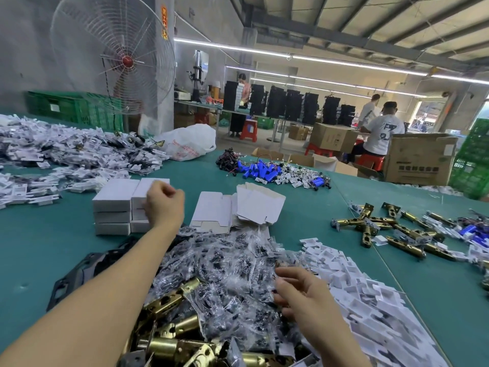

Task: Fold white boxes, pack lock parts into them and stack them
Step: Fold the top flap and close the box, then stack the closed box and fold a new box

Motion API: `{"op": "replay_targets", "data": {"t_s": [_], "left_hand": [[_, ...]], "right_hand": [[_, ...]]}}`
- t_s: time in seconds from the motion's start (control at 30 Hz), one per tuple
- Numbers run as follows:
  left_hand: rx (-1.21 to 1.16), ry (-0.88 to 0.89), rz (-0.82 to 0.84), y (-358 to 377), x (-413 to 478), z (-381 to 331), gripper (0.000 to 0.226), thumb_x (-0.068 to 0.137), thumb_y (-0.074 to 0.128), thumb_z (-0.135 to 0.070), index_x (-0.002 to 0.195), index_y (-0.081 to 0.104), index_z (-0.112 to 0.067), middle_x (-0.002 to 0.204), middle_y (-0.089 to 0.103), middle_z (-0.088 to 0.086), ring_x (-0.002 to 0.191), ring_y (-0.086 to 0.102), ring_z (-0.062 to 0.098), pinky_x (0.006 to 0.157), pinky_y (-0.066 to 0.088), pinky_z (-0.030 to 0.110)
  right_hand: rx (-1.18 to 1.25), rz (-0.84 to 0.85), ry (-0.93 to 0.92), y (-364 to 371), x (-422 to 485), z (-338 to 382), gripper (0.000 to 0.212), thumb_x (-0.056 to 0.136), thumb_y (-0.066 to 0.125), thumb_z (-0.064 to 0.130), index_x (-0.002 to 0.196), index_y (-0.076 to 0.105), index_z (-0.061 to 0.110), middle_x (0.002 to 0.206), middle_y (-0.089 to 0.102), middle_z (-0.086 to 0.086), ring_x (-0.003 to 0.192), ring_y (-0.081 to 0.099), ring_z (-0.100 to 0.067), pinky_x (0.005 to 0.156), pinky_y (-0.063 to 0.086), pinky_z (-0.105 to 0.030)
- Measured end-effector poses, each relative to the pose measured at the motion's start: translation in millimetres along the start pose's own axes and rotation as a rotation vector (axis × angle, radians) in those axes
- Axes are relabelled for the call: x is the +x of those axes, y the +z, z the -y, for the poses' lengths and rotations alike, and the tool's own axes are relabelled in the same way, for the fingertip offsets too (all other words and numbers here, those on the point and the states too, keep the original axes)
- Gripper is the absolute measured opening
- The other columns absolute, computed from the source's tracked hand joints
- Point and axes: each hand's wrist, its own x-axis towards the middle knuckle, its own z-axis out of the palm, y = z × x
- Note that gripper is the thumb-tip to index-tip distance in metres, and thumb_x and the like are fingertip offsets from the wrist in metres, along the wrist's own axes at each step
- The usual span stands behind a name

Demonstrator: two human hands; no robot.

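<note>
place: factory packing hall | evidence: green worktable (39, 250), stacked cartons (419, 160), wall fan (113, 56), workers

Bare left hand (164, 205) and forearm, bare right hand (304, 298) and forearm, uncovered to the frame edge

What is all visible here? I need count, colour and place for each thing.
stacked boxes: about six, white, centre-left
flat box blanks: small pile, white, centre
bagged parts: heap, clear, near centre
latch bolts: many, brass, near edge and right
card inserts: heaps, white, near right, far left
batteries: pile, blue, far centre
fan: one, white with red hub, back left
table: one, green, underneath
left hand: fingers curled, at stacked boxes
right hand: fingers curled, over bagged parts
</note>
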Motion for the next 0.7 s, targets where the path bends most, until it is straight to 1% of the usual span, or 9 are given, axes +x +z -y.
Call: {"op": "replay_targets", "data": {"t_s": [0.03, 0.1, 0.13, 0.2, 0.27, 0.3, 0.43, 0.6, 0.7], "left_hand": [[0.066, 0.033, 0.167, 5.1, -0.7, -2.1, 0.021, 0.084, 0.071, -0.009, 0.077, 0.054, -0.02, 0.077, 0.06, -0.002, 0.086, 0.063, 0.032, 0.064, 0.041, 0.03], [0.205, 0.052, 0.465, 14.9, -3.6, -5.2, 0.02, 0.083, 0.077, -0.015, 0.094, 0.061, -0.017, 0.1, 0.067, 0.004, 0.091, 0.063, 0.024, 0.067, 0.043, 0.028], [0.278, 0.045, 0.578, 20.1, -5.1, -3.6, 0.027, 0.083, 0.078, -0.018, 0.104, 0.062, -0.017, 0.113, 0.065, 0.008, 0.097, 0.062, 0.024, 0.071, 0.044, 0.029], [0.441, 0.053, 0.701, 29.0, -9.2, 2.8, 0.046, 0.084, 0.078, -0.026, 0.125, 0.057, -0.017, 0.134, 0.057, 0.012, 0.117, 0.056, 0.028, 0.085, 0.045, 0.032], [0.569, 0.065, 0.739, 35.5, -16.9, 13.2, 0.067, 0.084, 0.078, -0.037, 0.14, 0.047, -0.018, 0.144, 0.051, 0.011, 0.13, 0.047, 0.032, 0.1, 0.044, 0.038], [0.621, 0.069, 0.738, 38.1, -21.8, 19.6, 0.074, 0.083, 0.077, -0.044, 0.144, 0.043, -0.019, 0.146, 0.049, 0.011, 0.133, 0.044, 0.033, 0.102, 0.042, 0.039], [0.734, 0.065, 0.671, 42.7, -31.6, 34.9, 0.087, 0.079, 0.071, -0.065, 0.145, 0.037, -0.021, 0.142, 0.047, 0.011, 0.131, 0.038, 0.034, 0.099, 0.037, 0.042], [0.75, 0.095, 0.607, 42.8, -29.7, 34.7, 0.08, 0.08, 0.074, -0.06, 0.142, 0.043, -0.019, 0.137, 0.055, 0.01, 0.129, 0.043, 0.034, 0.092, 0.039, 0.041], [0.748, 0.11, 0.572, 43.0, -30.3, 35.4, 0.079, 0.079, 0.077, -0.057, 0.142, 0.045, -0.022, 0.136, 0.055, 0.01, 0.127, 0.045, 0.033, 0.09, 0.039, 0.04]], "right_hand": [[-0.046, -0.002, -0.011, 0.3, 0.8, -2.5, 0.01, 0.092, 0.066, 0.023, 0.1, 0.067, 0.031, 0.096, 0.071, 0.004, 0.087, 0.069, -0.012, 0.078, 0.055, -0.032], [-0.092, -0.002, -0.019, 0.4, 1.9, -5.8, 0.01, 0.092, 0.066, 0.027, 0.1, 0.066, 0.033, 0.096, 0.071, 0.006, 0.088, 0.069, -0.01, 0.082, 0.057, -0.033], [-0.102, -0.004, -0.019, 0.5, 2.8, -6.9, 0.009, 0.092, 0.066, 0.028, 0.099, 0.066, 0.034, 0.095, 0.071, 0.006, 0.088, 0.069, -0.01, 0.082, 0.057, -0.034], [-0.103, -0.011, -0.015, -0.2, 5.2, -9.7, 0.008, 0.091, 0.067, 0.029, 0.098, 0.067, 0.034, 0.094, 0.071, 0.006, 0.087, 0.069, -0.011, 0.083, 0.057, -0.036], [-0.087, -0.016, 0.001, -1.2, 7.8, -12.5, 0.008, 0.09, 0.068, 0.029, 0.098, 0.068, 0.033, 0.093, 0.072, 0.006, 0.086, 0.07, -0.012, 0.083, 0.057, -0.038], [-0.076, -0.017, 0.013, -1.4, 8.5, -13.6, 0.009, 0.09, 0.067, 0.028, 0.098, 0.068, 0.032, 0.093, 0.072, 0.005, 0.085, 0.07, -0.012, 0.081, 0.058, -0.037], [-0.031, -0.025, 0.04, -1.5, 9.6, -14.8, 0.009, 0.091, 0.066, 0.023, 0.097, 0.069, 0.029, 0.091, 0.073, 0.003, 0.075, 0.071, -0.011, 0.07, 0.055, -0.032], [-0.013, -0.029, 0.04, -2.4, 6.3, -12.7, 0.01, 0.093, 0.063, 0.022, 0.101, 0.067, 0.028, 0.089, 0.072, 0.004, 0.072, 0.071, -0.006, 0.064, 0.051, -0.024], [-0.033, -0.028, 0.035, -2.9, 3.6, -10.0, 0.011, 0.094, 0.062, 0.025, 0.103, 0.065, 0.031, 0.088, 0.072, 0.008, 0.073, 0.07, -0.004, 0.069, 0.057, -0.029]]}}
